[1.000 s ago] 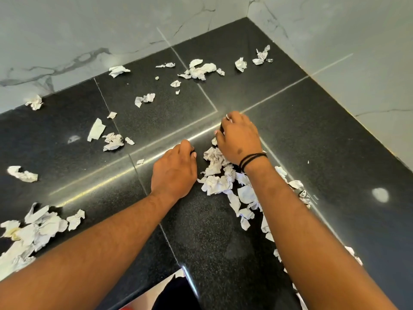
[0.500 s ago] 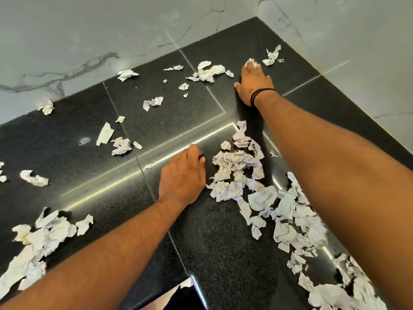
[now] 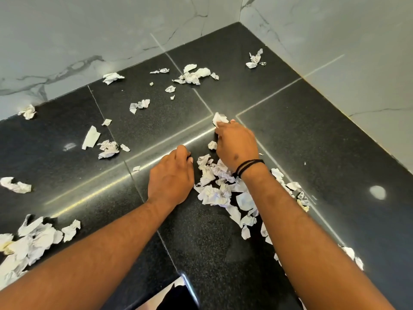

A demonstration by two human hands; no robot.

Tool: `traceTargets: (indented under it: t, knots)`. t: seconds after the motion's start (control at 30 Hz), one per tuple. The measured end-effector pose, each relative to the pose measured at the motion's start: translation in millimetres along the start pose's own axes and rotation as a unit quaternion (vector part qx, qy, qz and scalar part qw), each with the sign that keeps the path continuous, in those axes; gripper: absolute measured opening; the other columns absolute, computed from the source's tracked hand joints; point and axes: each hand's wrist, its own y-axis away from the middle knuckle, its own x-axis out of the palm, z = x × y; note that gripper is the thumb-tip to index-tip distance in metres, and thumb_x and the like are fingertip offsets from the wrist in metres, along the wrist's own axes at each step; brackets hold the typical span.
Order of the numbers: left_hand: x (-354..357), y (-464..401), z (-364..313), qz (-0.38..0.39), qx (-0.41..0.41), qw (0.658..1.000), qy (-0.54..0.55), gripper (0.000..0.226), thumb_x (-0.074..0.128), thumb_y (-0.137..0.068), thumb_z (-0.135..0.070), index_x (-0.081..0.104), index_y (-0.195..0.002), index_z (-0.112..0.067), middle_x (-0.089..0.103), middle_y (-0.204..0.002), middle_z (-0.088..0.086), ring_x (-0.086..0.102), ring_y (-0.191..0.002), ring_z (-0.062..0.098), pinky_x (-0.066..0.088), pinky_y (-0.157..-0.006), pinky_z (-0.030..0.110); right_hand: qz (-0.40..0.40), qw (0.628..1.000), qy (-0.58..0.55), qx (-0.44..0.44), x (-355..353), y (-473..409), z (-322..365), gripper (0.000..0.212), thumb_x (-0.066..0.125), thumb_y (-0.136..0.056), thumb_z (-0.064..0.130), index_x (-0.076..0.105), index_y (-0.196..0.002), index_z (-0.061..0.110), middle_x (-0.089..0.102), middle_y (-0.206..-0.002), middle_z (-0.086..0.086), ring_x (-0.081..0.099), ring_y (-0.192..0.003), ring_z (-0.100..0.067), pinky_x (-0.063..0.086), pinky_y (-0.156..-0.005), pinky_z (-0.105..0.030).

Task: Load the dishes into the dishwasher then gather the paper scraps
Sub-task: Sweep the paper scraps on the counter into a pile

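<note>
Back from the corner, right hand (image 3: 237, 142) drags crumpled white scraps (image 3: 220, 118).

Item: my two arms, bare from elbow to fingertip, no sleeves in view.

Left hand (image 3: 171, 177): no ring, watch or band showed on it; the one fingernail that showed was short and pale. Forearm bare, with fine hair along it.

Right hand (image 3: 237, 144): a small dark mark sat on the back of it, near the wrist. Forearm bare, likewise lightly haired.

Right wrist: I wore a thin black band (image 3: 248, 167), cord-like, looped round in two or three strands lying close together.

Below my arms, a dark piece of clothing (image 3: 176, 298) showed at the bottom edge; I could not tell which garment.
</note>
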Motion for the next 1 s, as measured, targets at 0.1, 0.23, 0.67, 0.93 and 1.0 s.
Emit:
traceTargets:
  t: [0.1,0.23,0.67,0.93,1.0]
  knots:
    - [0,-1,0,-0.001,0.000,1.000,0.004,0.015,0.045,-0.104,-0.033,0.043,-0.096,-0.020,0.052,-0.078,-0.008,0.049,-0.066,0.015,0.037,-0.056,0.031,-0.118,0.991,-0.045,0.035,-18,-20,-4,0.023,0.052,-0.092,0.006,0.073,-0.096,0.014,0.070,-0.095,0.001,0.052,-0.104,-0.024,0.044,-0.088,-0.035]
    - [1,-1,0,-0.005,0.010,1.000,0.009,0.014,0.045,-0.103,-0.032,0.042,-0.096,-0.022,0.052,-0.076,-0.009,0.051,-0.063,0.014,0.042,-0.052,0.032,-0.190,0.979,-0.036,0.060,-19,-87,-36,0.041,0.051,-0.086,-0.004,0.067,-0.121,0.010,0.055,-0.145,-0.006,0.044,-0.130,-0.038,0.047,-0.100,-0.046]
    - [2,-2,2,-0.005,0.001,1.000,-0.002,0.012,0.046,-0.104,-0.034,0.047,-0.100,-0.022,0.053,-0.081,-0.012,0.048,-0.066,0.010,0.034,-0.057,0.027,-0.005,0.996,-0.006,0.086,-7,-127,-73,0.037,0.048,-0.101,0.025,0.057,-0.125,-0.001,0.052,-0.136,-0.016,0.045,-0.130,-0.035,0.036,-0.111,-0.049]
    - [2,-1,2,-0.001,-0.002,1.000,0.000,0.013,0.045,-0.104,-0.033,0.046,-0.100,-0.021,0.054,-0.080,-0.009,0.050,-0.069,0.013,0.038,-0.057,0.031,-0.032,0.993,-0.105,0.051,0,-7,-34,0.030,0.044,-0.101,0.012,0.065,-0.122,0.009,0.058,-0.135,-0.007,0.055,-0.123,-0.024,0.039,-0.112,-0.038]
    - [3,-1,2,0.001,-0.001,1.000,0.001,0.013,0.044,-0.104,-0.034,0.044,-0.100,-0.021,0.055,-0.080,-0.008,0.053,-0.069,0.016,0.042,-0.057,0.033,-0.022,0.995,-0.086,0.036,-7,3,-32,0.027,0.044,-0.096,0.011,0.070,-0.103,0.012,0.068,-0.116,-0.007,0.063,-0.107,-0.028,0.052,-0.093,-0.039]
